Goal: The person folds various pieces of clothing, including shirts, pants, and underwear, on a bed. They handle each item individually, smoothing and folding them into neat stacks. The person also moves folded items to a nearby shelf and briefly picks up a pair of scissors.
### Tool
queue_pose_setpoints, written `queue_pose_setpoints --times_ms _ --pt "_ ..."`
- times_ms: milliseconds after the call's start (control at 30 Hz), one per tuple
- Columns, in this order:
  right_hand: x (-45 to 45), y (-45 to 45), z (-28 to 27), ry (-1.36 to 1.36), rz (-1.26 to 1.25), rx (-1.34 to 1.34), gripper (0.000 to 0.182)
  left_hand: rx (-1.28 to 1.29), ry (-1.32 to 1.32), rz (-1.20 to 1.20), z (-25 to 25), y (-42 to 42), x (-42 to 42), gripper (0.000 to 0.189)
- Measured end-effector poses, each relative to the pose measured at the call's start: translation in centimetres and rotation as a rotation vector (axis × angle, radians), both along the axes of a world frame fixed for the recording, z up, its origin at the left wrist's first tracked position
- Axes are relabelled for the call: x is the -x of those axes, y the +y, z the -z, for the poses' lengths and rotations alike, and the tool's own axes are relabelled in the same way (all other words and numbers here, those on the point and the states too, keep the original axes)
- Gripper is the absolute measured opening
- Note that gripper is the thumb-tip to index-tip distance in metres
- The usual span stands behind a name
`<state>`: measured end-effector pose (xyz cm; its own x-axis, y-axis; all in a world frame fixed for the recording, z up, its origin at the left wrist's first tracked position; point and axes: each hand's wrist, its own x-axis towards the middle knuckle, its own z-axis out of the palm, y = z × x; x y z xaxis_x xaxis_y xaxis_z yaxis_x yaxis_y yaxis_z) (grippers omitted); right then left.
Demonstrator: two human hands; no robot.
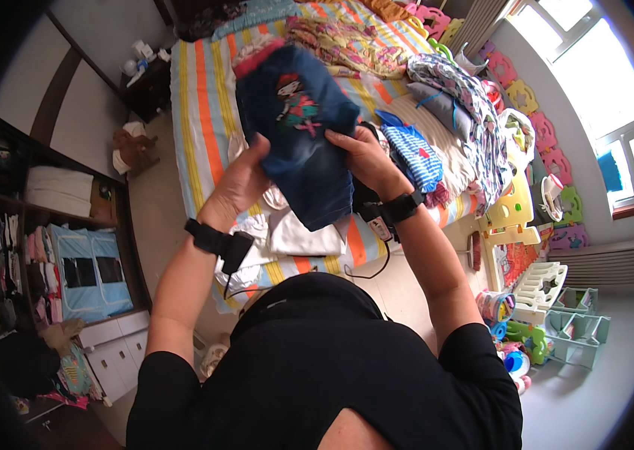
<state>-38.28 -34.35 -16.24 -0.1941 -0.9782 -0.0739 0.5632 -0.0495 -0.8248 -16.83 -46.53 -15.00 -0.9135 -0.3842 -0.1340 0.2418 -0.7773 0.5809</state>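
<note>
Between my hands, above a bed, is a dark blue denim garment (317,163) with an embroidered doll figure and a pink edge at its upper left. My left hand (241,183) holds its lower left side, thumb on top. My right hand (366,154) grips its right side, the thumb pressed on the cloth. Each wrist wears a black strap with a small device and a cable. Below the denim, a folded white cloth (306,236) lies on the striped bedsheet (200,112). To the right lies a blue-and-white striped garment (413,154) with a red heart.
A floral yellow cloth (345,45) and a grey pillow (441,107) lie on the bed. At left stands an open wardrobe with hanging clothes (47,270). A brown plush toy (134,149) is on the floor. Plastic play-fence panels (511,208) and toys stand at right.
</note>
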Motion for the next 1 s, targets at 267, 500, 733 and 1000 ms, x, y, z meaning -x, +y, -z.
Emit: queue_pose_setpoints --times_ms 267,500,733,1000 --pt "-2.8 -2.0 9.1 0.175 0.198 -0.407 0.008 0.118 -0.528 -0.314 10.7 -0.2 -1.2 0.034" --pt "-5.8 -1.5 10.5 0.310 0.209 -0.323 0.073 0.412 -0.645 -0.585 10.6 1.6 -3.7 0.058" --pt "-6.9 -0.9 11.3 1.383 0.189 -0.250 0.019 1.257 -0.973 -0.325 12.4 0.8 -7.2 0.021" --pt "-9.2 -4.4 15.1 1.332 -0.169 -0.213 0.010 1.102 -0.669 -0.175 16.7 -2.4 -6.1 0.017"
